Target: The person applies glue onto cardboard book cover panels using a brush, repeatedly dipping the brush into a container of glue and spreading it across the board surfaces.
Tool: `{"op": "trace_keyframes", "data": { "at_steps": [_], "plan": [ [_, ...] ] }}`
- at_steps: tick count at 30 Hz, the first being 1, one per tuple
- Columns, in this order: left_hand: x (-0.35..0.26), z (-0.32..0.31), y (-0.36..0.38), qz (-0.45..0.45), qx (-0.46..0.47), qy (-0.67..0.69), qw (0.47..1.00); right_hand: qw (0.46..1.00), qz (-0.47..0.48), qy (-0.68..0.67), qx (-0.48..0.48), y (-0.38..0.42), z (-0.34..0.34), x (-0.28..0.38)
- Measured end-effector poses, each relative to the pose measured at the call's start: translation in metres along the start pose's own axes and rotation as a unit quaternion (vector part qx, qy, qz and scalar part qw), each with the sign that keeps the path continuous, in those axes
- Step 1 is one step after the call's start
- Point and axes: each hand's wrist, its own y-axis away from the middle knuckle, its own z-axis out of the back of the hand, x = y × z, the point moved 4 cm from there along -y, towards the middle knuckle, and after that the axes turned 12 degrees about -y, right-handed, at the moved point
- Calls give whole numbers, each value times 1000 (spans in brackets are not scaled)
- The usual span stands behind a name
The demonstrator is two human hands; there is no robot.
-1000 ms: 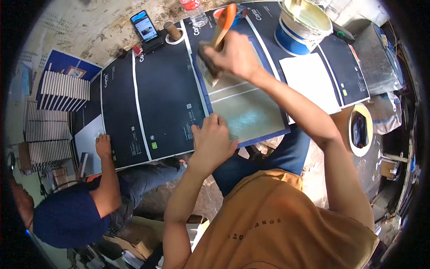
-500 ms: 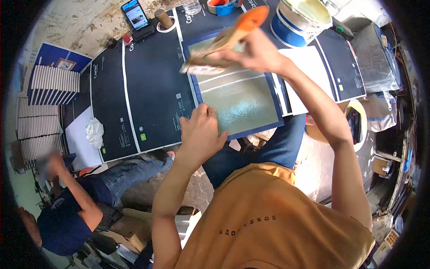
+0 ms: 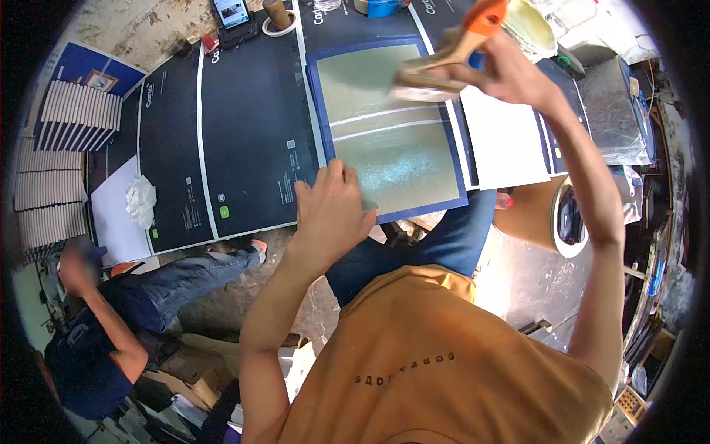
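My right hand (image 3: 510, 70) grips a wide brush (image 3: 451, 63) with an orange-tipped wooden handle, its pale bristles over the upper right part of the cover panel (image 3: 370, 85). That panel has a dark blue border, grey-green boards and two white strips across its middle; its lower part shines wet. With fingers spread, my left hand (image 3: 333, 203) lies at the panel's lower left edge, and nothing shows in it. A tub of pale paste (image 3: 529, 29) stands behind my right hand, partly hidden.
Black printed sheets (image 3: 248, 133) cover the table. White paper (image 3: 506, 140) lies right of the panel. Book stacks (image 3: 78, 118), crumpled paper (image 3: 140, 202) and a co-worker (image 3: 111, 325) are at the left. A phone (image 3: 233, 13) and tape roll (image 3: 279, 24) sit at the back.
My right hand and the brush have moved right, from the panel's upper left side toward its upper right edge. My left hand stays at the panel's lower left edge. The whole view has shifted slightly.
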Motion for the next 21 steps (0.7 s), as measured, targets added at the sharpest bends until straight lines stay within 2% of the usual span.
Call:
{"op": "trace_keyframes", "data": {
  "at_steps": [1, 2, 3, 4, 7, 8, 11, 13, 16, 20, 21],
  "plan": [
    [0, 0, 0, 0, -4, -1, 1000, 995, 71, -74, -12, -17, -10, 17],
    [-1, 0, 1, 0, -7, -4, 1000, 994, -2, -111, -6, -26, -30, 13],
    [-1, 1, 1, 3, -1, -4, 1000, 995, 12, -99, -6, -34, -54, 8],
    [-2, 2, 0, 6, 4, -3, 1000, 983, -25, -180, 29, -45, -69, 18],
    [-1, 4, -1, 8, 14, 5, 1000, 986, -78, -92, 118, -47, -92, 18],
    [-1, 3, -1, 8, 16, 12, 1000, 988, -66, -78, 115, -41, -88, 16],
    [0, -1, 1, 3, -13, 13, 1000, 990, -53, -17, 130, -10, -54, 1],
    [1, -1, 2, 3, -20, 23, 1000, 980, -69, 30, 184, 4, -30, -13],
    [2, -2, 2, 2, -24, 27, 999, 970, -105, 81, 205, 12, 3, -22],
    [2, -2, 2, 2, -24, 36, 999, 993, -104, 46, 7, -8, 3, 14],
    [1, -1, 2, 4, -27, 32, 999, 978, -195, -42, -64, -14, -11, 21]
  ]
}}
